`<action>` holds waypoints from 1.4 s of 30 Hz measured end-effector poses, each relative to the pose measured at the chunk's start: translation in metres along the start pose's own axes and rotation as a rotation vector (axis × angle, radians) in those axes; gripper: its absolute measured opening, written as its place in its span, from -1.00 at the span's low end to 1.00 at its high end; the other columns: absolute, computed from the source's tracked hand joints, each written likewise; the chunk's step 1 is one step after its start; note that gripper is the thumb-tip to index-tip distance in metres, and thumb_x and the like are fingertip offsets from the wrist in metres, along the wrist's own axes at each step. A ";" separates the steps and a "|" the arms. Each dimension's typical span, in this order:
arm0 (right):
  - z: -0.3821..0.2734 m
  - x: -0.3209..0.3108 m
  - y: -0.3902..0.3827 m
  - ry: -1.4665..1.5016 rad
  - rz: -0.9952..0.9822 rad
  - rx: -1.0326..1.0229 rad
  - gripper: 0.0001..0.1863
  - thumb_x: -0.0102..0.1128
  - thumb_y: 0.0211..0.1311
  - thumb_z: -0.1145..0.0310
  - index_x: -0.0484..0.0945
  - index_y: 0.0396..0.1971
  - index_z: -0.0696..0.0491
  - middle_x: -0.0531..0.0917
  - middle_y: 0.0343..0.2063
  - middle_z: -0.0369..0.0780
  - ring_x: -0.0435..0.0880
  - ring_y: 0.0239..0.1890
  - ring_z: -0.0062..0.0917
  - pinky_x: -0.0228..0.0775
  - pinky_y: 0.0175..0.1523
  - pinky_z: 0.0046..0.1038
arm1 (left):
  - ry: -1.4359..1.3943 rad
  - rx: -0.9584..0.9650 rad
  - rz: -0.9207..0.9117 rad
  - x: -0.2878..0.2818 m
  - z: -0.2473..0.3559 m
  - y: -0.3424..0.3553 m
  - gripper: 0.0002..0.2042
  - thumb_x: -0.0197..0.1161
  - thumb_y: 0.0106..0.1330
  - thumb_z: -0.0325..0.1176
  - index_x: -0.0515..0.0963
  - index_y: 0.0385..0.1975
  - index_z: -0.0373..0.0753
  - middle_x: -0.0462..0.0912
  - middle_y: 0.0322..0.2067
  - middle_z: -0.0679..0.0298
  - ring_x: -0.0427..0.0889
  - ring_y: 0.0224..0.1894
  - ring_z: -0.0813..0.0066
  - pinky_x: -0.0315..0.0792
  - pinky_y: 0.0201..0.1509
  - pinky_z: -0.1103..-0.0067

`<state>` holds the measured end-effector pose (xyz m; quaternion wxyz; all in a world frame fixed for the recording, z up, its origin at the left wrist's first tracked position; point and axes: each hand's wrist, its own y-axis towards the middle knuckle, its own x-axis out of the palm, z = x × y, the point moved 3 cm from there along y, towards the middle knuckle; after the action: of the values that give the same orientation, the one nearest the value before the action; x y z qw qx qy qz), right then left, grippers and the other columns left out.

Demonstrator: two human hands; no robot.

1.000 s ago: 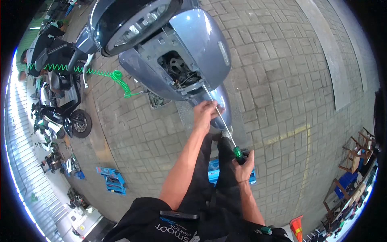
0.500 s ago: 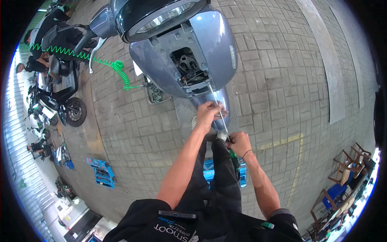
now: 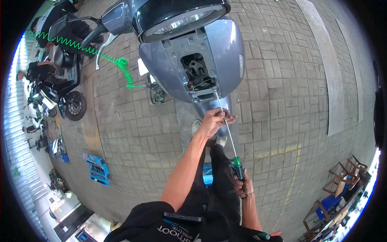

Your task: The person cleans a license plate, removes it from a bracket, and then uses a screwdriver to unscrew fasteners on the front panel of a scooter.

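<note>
A long screwdriver [image 3: 238, 167] with a green and black handle and a thin metal shaft slants up towards a scooter [image 3: 225, 52] with grey-blue body panels. Its tip is close to the lower edge of the opening [image 3: 198, 72] in the front panel; whether it touches a screw is too small to tell. My left hand [image 3: 214, 122] pinches the shaft part-way along, just above the front mudguard [image 3: 225, 128]. Lower down, the fingers of my right hand [image 3: 244, 186] are closed around the rear end of the handle.
A green coiled hose [image 3: 123, 68] stretches across the left to another scooter [image 3: 66, 97]. A tray of parts [image 3: 159, 94] lies beside the front scooter. Blue tool boxes [image 3: 96, 168] stand at the left and between my legs. Wooden chairs [image 3: 342, 177] are at the right. People are visible at far left.
My right hand has moved down from beside the shaft to the rear of the screwdriver handle. My left hand still pinches the shaft. The view has shifted slightly.
</note>
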<state>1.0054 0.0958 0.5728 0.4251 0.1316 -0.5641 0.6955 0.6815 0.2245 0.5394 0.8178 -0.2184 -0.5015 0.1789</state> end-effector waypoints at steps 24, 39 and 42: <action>0.018 0.004 0.032 0.086 -0.013 -0.396 -0.47 -0.04 0.53 0.01 0.39 0.14 0.22 0.63 -0.07 -0.03 0.68 -0.08 -0.28 0.63 0.03 -0.33 | 0.220 0.194 0.264 -0.008 -0.015 -0.006 -0.88 0.25 0.39 -0.43 0.55 -0.31 -0.37 0.68 -0.43 0.07 0.78 -0.27 0.05 0.71 -0.11 0.27; 0.024 -0.006 0.039 -0.088 0.104 -0.457 -0.67 0.20 0.40 0.37 0.50 0.10 0.09 0.56 0.11 -0.10 0.62 -0.04 -0.40 0.55 0.07 -0.38 | 0.138 0.171 0.209 -0.005 -0.013 -0.003 -0.85 0.22 0.41 -0.43 0.51 -0.28 -0.43 0.67 -0.38 0.03 0.77 -0.31 0.06 0.72 -0.12 0.25; 0.024 0.027 0.039 -0.512 0.296 -0.896 -0.61 0.34 0.02 0.78 0.51 -0.15 0.14 0.58 -0.02 -0.25 0.61 -0.15 -0.54 0.47 0.04 -0.49 | 0.256 0.149 0.306 0.004 -0.008 -0.006 -0.86 0.17 0.44 -0.45 0.50 -0.28 -0.43 0.67 -0.38 0.02 0.77 -0.32 0.04 0.72 -0.14 0.25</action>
<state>0.9527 0.0867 0.5723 0.1860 0.0217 -0.9037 0.3851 0.6915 0.2205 0.5424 0.8520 -0.2523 -0.3397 0.3084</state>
